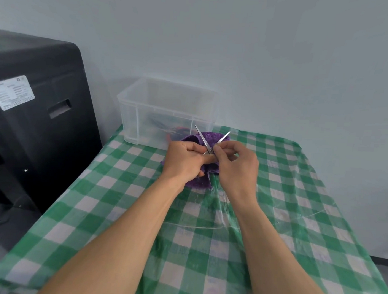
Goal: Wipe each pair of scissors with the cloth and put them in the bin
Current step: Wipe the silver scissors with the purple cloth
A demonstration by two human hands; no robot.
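Near the table's point(108, 212) far edge, left hand point(183, 161) grips the splayed steel scissors point(205, 140) over the purple cloth point(199, 180); right hand point(236, 164) pinches one bare blade, which could cut fingers if it slips.

Plain utility or office-type workroom, bare pale wall point(283, 61), black equipment cabinet point(36, 138) carrying a printed label point(11, 92), desk point(308, 220) draped in green-and-white checked plastic, translucent plastic storage bin point(168, 98) against the wall

Soft even daylight, faint shadows; wide-angle bending at edges; slight overall softness.
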